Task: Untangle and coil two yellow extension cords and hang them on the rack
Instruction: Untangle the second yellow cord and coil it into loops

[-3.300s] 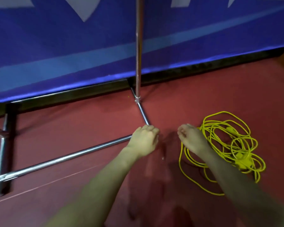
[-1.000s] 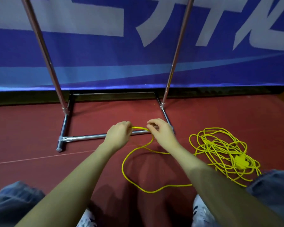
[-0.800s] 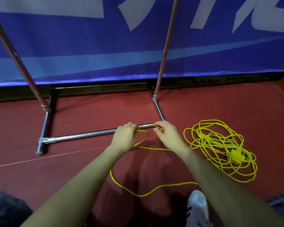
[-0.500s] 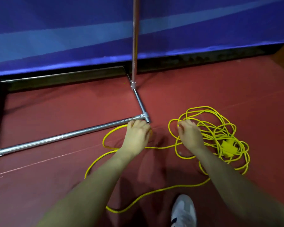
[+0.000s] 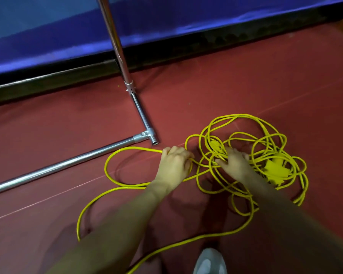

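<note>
A tangled heap of yellow extension cord [image 5: 246, 147] lies on the red floor at the right, with a yellow plug block [image 5: 275, 171] inside it. Loose loops of the cord [image 5: 111, 175] spread to the left and toward me. My left hand [image 5: 174, 165] is closed around a strand at the left edge of the heap. My right hand [image 5: 234, 165] rests on the heap with fingers curled into the strands. The chrome rack's base tube [image 5: 67, 165] and upright pole [image 5: 115, 40] stand just left of the hands.
A blue padded barrier [image 5: 166, 20] with a black bottom strip runs along the back. The rack's corner joint [image 5: 147, 135] sits close to my left hand. My grey shoe [image 5: 210, 262] shows at the bottom edge. Red floor stretches to the right and left.
My right hand went from the cord's left edge onto the middle of the heap. The view dropped lower and closer. More cord loops lie drawn out to the left than a second ago.
</note>
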`<move>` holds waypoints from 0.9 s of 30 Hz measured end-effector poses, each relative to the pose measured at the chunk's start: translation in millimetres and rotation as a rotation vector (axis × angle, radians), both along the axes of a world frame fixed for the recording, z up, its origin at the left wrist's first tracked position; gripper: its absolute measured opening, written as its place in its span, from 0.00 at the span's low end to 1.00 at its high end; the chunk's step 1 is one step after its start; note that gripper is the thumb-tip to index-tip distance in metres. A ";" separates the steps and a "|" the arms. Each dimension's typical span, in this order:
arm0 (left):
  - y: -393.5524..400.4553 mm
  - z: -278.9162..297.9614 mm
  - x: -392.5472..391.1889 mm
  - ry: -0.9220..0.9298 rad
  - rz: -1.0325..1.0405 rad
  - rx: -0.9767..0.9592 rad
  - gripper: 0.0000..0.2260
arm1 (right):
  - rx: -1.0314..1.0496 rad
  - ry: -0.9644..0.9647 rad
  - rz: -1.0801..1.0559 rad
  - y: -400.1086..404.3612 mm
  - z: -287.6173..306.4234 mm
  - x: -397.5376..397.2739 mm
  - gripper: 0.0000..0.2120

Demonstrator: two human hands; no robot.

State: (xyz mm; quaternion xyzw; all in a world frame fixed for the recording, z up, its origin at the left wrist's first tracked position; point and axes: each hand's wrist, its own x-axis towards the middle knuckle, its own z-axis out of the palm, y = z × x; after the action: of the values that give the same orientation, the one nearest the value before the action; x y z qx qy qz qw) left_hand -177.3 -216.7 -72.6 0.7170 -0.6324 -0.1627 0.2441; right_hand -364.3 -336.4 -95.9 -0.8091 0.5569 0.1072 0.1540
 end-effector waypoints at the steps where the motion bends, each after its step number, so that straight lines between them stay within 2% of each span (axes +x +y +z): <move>1: -0.7 -1.7 -3.5 0.003 -0.021 0.026 0.12 | 0.001 -0.113 -0.008 3.4 -2.6 -5.2 0.25; 4: -1.2 -8.4 -13.1 -0.006 -0.045 0.092 0.13 | 0.027 -0.358 -0.016 13.6 -6.9 -12.7 0.20; 8: 12.1 -16.7 -12.9 0.025 0.059 0.125 0.16 | 0.035 -0.471 0.045 39.7 -11.5 7.9 0.17; 12: 39.7 -21.4 4.8 -0.005 0.055 0.163 0.19 | 0.017 -0.571 0.064 67.6 -10.0 49.7 0.17; 15: 65.0 -20.0 30.8 -0.038 0.191 0.117 0.15 | 0.019 -0.638 0.100 92.4 -1.8 87.6 0.19; 20: 113.3 -10.9 84.1 -0.138 0.407 -0.006 0.16 | 0.080 -0.734 0.177 137.6 11.3 153.0 0.20; 24: 138.1 -4.8 117.1 -0.124 0.473 0.043 0.16 | 0.174 -0.729 0.188 159.0 19.1 182.9 0.20; 27: 141.8 -1.0 122.1 -0.103 0.445 0.063 0.17 | 0.001 -0.596 0.182 155.3 23.3 172.0 0.22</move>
State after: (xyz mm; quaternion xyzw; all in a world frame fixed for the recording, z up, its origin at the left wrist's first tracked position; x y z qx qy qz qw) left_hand -55.3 -74.9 -73.7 0.8534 -0.4650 -0.0877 0.2186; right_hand -192.3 -181.1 -72.6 -0.8513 0.4125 -0.1213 0.3007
